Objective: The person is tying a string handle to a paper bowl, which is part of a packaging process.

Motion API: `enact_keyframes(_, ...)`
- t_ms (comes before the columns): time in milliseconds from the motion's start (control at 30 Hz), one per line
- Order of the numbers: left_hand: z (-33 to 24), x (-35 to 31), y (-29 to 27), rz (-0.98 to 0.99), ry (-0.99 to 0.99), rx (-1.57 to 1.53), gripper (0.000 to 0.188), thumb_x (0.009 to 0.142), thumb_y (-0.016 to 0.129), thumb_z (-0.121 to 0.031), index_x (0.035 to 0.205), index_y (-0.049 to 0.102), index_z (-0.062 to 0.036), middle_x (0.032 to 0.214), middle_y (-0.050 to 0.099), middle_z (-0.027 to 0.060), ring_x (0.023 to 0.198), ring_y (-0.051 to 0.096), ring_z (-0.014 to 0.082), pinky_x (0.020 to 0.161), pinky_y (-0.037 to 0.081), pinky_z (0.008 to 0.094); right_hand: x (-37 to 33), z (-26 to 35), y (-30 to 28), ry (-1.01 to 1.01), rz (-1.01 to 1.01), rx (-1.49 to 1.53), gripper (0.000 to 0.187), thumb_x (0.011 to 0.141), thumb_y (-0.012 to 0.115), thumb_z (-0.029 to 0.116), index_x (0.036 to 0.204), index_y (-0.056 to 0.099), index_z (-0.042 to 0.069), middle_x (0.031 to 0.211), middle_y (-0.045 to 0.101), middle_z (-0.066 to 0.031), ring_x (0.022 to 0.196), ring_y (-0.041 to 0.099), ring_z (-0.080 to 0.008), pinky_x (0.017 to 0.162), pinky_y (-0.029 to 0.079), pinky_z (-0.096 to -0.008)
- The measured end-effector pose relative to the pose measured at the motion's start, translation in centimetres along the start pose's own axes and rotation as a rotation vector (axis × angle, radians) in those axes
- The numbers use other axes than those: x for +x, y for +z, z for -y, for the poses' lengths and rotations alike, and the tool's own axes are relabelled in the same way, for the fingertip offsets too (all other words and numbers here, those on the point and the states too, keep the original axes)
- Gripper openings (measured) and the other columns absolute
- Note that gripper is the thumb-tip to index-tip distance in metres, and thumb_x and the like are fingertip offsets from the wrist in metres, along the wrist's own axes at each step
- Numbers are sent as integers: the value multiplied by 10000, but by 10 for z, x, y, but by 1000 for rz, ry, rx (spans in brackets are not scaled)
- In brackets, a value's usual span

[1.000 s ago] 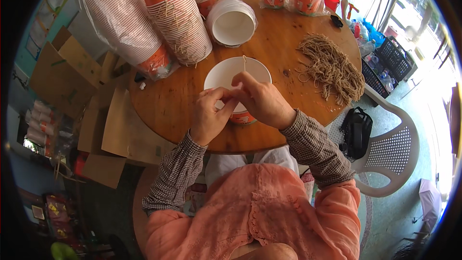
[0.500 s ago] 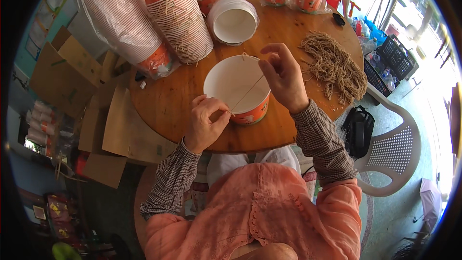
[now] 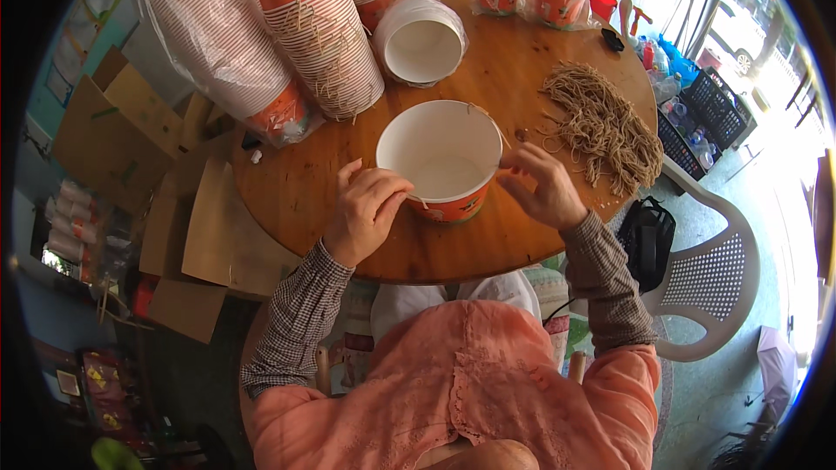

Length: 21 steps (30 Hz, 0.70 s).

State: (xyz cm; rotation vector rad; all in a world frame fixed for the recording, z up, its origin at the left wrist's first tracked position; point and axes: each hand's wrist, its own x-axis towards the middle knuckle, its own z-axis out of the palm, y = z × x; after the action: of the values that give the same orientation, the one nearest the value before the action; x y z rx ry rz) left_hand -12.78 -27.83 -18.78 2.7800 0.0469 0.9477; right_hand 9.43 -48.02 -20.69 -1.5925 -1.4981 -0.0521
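Observation:
A round paper tub point(image 3: 435, 152), white inside and orange with animal pictures outside, stands upright on the table before me. At its front left rim my left hand point(image 3: 370, 209) has thumb and forefinger pinched together, with a short end of light string point(image 3: 424, 203) showing beside the fingertips. My right hand point(image 3: 542, 187) is at the right side of the rim, thumb and fingers closed. A thin strand seems to run along the rim from the tub's back right edge to this hand; its grip is partly hidden.
A heap of tan strings point(image 3: 605, 126) lies at the right of the wooden table point(image 3: 340, 187). Tall stacks of tubs point(image 3: 318, 43) and a wrapped stack point(image 3: 424, 43) stand at the back. Open cardboard boxes point(image 3: 213, 226) are at left, a plastic chair point(image 3: 710, 278) at right.
My right hand has come down and right from above the tub to its right rim. The strand stretched across the opening no longer shows there. The tub has shifted slightly right.

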Motion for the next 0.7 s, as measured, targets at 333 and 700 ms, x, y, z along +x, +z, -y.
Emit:
enact_keyframes(333, 15, 6, 4, -15, 24, -3, 101, 847, 656, -67, 933, 644, -119, 932, 644, 11, 926, 624, 194, 995, 341, 419, -44, 11, 41, -213, -67, -400, 452, 733, 718, 53, 1167, 594, 54, 1154, 553, -147, 883, 632, -251, 712, 547, -370)
enact_keyframes(700, 1, 9, 9, -16, 8, -168, 176, 777, 576, 114, 881, 584, -29, 968, 616, 109, 981, 637, 280, 764, 543, 367, -56, 5, 49, -205, -47, -369, 515, 718, 640, 65, 1224, 558, 109, 1343, 444, -198, 1102, 564, -343, 900, 501, -421)
